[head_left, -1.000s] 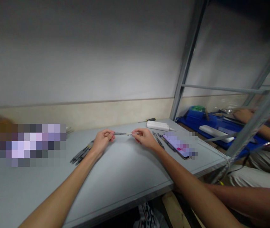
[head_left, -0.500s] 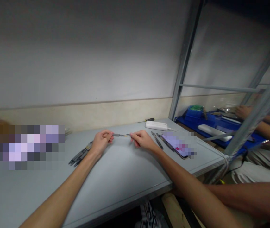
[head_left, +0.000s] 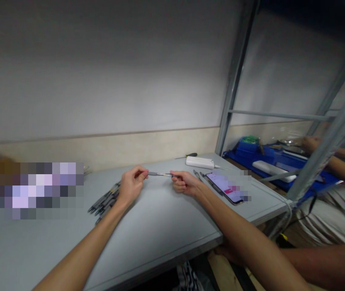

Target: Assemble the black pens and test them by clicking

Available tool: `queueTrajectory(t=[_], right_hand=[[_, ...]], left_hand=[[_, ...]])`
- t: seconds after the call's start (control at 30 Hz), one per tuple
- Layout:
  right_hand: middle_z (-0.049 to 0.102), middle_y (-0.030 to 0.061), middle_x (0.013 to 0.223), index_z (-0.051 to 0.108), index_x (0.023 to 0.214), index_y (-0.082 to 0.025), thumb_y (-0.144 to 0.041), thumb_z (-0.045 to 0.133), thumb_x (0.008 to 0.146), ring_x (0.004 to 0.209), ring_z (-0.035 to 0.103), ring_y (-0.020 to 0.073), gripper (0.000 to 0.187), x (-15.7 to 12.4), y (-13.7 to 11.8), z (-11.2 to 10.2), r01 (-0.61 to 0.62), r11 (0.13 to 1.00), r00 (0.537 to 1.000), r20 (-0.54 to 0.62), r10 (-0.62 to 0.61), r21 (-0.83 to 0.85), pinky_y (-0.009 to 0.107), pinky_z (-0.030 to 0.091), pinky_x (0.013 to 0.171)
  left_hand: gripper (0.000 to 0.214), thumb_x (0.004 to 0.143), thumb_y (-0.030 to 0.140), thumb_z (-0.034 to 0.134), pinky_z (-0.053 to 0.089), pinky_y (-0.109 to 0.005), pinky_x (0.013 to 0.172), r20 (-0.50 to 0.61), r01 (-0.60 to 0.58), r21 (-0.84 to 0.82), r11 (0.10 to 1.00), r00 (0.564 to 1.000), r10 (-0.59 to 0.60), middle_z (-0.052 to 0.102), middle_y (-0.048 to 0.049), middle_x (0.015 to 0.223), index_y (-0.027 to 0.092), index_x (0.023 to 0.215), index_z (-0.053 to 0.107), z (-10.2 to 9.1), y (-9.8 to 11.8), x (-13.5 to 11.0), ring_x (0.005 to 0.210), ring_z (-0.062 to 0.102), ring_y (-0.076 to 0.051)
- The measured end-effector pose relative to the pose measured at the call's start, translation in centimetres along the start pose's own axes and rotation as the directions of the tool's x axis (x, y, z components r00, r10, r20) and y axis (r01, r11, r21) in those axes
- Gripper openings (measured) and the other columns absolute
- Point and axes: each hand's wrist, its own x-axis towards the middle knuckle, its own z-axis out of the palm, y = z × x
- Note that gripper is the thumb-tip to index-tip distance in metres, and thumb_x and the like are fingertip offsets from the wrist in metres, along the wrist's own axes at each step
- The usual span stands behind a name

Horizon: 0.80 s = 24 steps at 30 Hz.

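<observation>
Both my hands meet over the far middle of the grey table (head_left: 166, 230). My left hand (head_left: 132, 185) pinches the grey end of a pen (head_left: 159, 174) between thumb and fingers. My right hand (head_left: 183, 182) is closed on the pen's other end, so the pen spans the short gap between the two hands, held a little above the tabletop. A pile of several dark pens (head_left: 104, 199) lies on the table just left of my left wrist.
Right of my right hand lie two loose pens (head_left: 203, 178), a phone (head_left: 228, 187) and a white oblong device (head_left: 200, 162). A metal shelf post (head_left: 234, 76) stands at the table's far right corner. Beyond it another person's arms (head_left: 336, 161) reach over a blue tray (head_left: 278, 165).
My hands have drawn slightly closer together on the pen, and the visible stretch of it between them is shorter. The view has shifted a little.
</observation>
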Motion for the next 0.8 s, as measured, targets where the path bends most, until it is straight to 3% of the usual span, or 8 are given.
queueTrajectory(t=[0.2,0.3,0.37,0.47,0.53,0.6,0.67,0.8], right_hand=[[0.02,-0.0094,0.03,0.041,0.054,-0.018,-0.034,0.03,0.092,0.03,0.014,0.0063,0.043,-0.1,-0.1,0.1,-0.026,0.999,0.999,0.024,0.025,0.034,0.018,0.012,0.034],[0.028,-0.0089,0.033,0.047,0.056,-0.016,-0.036,0.043,0.087,0.031,0.021,0.0054,0.037,0.3,0.0,0.3,0.13,0.991,0.977,-0.163,-0.135,-0.038,0.019,0.014,0.034],[0.038,-0.0073,0.038,0.051,0.06,-0.015,-0.037,0.055,0.079,0.034,0.031,0.0047,0.03,0.6,0.0,0.4,0.302,0.945,0.881,-0.342,-0.328,-0.129,0.018,0.019,0.035],[0.051,-0.0019,0.052,0.057,0.064,-0.013,-0.035,0.065,0.071,0.046,0.046,0.0065,0.024,0.6,-0.1,0.7,0.434,0.86,0.718,-0.473,-0.511,-0.269,0.018,0.031,0.042],[0.057,0.0019,0.061,0.058,0.068,-0.013,-0.032,0.063,0.072,0.056,0.053,0.0099,0.02,0.5,-0.3,0.9,0.485,0.843,0.683,-0.5,-0.532,-0.234,0.019,0.039,0.049],[0.058,0.0027,0.063,0.056,0.072,-0.016,-0.032,0.055,0.076,0.059,0.055,0.0121,0.017,0.4,-0.5,0.9,0.525,0.846,0.71,-0.499,-0.497,-0.094,0.022,0.043,0.053],[0.05,-0.0015,0.053,0.051,0.073,-0.018,-0.035,0.048,0.08,0.048,0.049,0.0105,0.019,0.3,-0.8,1.0,0.549,0.833,0.754,-0.47,-0.46,0.065,0.022,0.04,0.047],[0.025,-0.0092,0.038,0.039,0.059,-0.02,-0.047,0.037,0.084,0.031,0.017,0.0061,0.036,0.0,-1.1,1.6,0.468,0.834,0.872,-0.307,-0.381,0.292,0.018,0.016,0.031]], left_hand=[[0.015,0.073,0.029,0.055,0.039,-0.024,0.059,-0.014,-0.082,0.09,0.993,0.996,0.083,0.064,-0.0023,0.064,0.018,0.071,0.065,-0.4,1.0,-0.2,0.061,0.056,-0.016],[0.014,0.073,0.028,0.056,0.04,-0.026,0.062,0.019,-0.132,0.157,0.979,0.991,0.131,0.066,-0.0028,0.069,0.019,0.074,0.067,-0.4,1.0,-0.4,0.062,0.056,-0.016],[0.012,0.073,0.027,0.057,0.041,-0.027,0.066,0.086,-0.191,0.182,0.965,0.98,0.178,0.067,-0.0035,0.073,0.02,0.075,0.067,0.0,0.9,-0.6,0.066,0.058,-0.017],[0.011,0.074,0.025,0.056,0.041,-0.028,0.07,0.228,-0.294,0.197,0.935,0.942,0.247,0.065,-0.0039,0.074,0.021,0.077,0.066,1.1,1.0,-1.4,0.071,0.057,-0.018],[0.013,0.074,0.026,0.057,0.041,-0.029,0.071,0.308,-0.344,0.204,0.917,0.911,0.273,0.064,-0.0041,0.077,0.021,0.083,0.065,1.7,1.3,-1.9,0.072,0.056,-0.018],[0.019,0.073,0.029,0.059,0.041,-0.029,0.074,0.403,-0.385,0.201,0.901,0.87,0.282,0.064,-0.0049,0.085,0.021,0.09,0.063,2.1,1.7,-2.3,0.079,0.056,-0.019],[0.024,0.075,0.033,0.058,0.041,-0.03,0.078,0.434,-0.409,0.215,0.887,0.854,0.288,0.063,-0.0055,0.089,0.02,0.095,0.06,2.2,2.0,-2.4,0.084,0.055,-0.02],[0.025,0.081,0.038,0.048,0.041,-0.031,0.077,0.365,-0.398,0.347,0.849,0.891,0.269,0.061,-0.0054,0.084,0.018,0.094,0.057,2.0,1.7,-2.0,0.082,0.054,-0.019]])
